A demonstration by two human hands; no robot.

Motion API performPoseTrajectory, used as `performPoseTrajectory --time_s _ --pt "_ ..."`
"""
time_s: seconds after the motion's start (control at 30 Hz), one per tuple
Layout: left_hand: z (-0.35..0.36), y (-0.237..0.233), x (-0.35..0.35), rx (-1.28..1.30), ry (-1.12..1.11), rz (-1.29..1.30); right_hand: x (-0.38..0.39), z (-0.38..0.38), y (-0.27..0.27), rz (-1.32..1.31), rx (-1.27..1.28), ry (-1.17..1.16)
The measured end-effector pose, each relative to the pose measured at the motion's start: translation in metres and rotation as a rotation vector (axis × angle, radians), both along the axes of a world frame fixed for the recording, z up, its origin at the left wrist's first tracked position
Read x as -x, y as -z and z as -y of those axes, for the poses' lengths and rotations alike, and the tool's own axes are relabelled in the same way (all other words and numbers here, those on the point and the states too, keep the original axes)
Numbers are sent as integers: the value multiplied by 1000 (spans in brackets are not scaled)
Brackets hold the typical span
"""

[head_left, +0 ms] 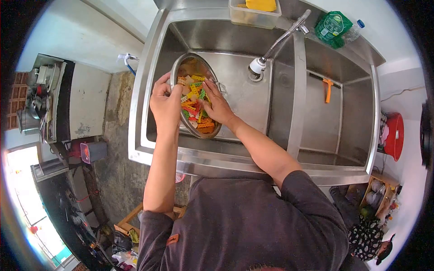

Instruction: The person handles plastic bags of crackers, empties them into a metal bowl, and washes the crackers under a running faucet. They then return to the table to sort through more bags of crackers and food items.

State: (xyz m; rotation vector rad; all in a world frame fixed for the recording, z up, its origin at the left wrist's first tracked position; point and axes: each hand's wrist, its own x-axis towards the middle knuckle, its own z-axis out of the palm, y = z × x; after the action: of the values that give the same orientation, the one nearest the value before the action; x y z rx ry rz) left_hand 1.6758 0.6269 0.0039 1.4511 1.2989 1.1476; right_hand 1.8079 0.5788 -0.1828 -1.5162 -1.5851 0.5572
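Observation:
A metal bowl (197,58) is tilted on its side over the left basin of the steel sink. Inside it lie many small ridged pieces (193,106) in yellow, orange, green, red and white. My left hand (165,101) is closed on the bowl's left rim, thumb toward the inside. Reaching in from the right, my right hand (218,105) lies over the pieces with its fingers stretched out. A little clear water shows at the bowl's right edge, beside the right fingers.
The flexible tap (280,43) with a white head (257,67) hangs right of the bowl. An orange squeegee (327,90) stands in the right basin (316,131). On the back ledge are a plastic tub (254,17), a green pouch (333,28) and a bottle (355,31). A person (368,237) is at lower right.

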Motion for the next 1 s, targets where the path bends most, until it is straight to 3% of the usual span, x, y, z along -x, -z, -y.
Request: performPoseTrajectory --time_s 0.4,1.0 --pt "0 -4 -13 -46 29 -109 0 -3 5 -71 -7 11" --pt "-1 -2 -17 3 78 -15 -1 0 3 -77 -49 39"
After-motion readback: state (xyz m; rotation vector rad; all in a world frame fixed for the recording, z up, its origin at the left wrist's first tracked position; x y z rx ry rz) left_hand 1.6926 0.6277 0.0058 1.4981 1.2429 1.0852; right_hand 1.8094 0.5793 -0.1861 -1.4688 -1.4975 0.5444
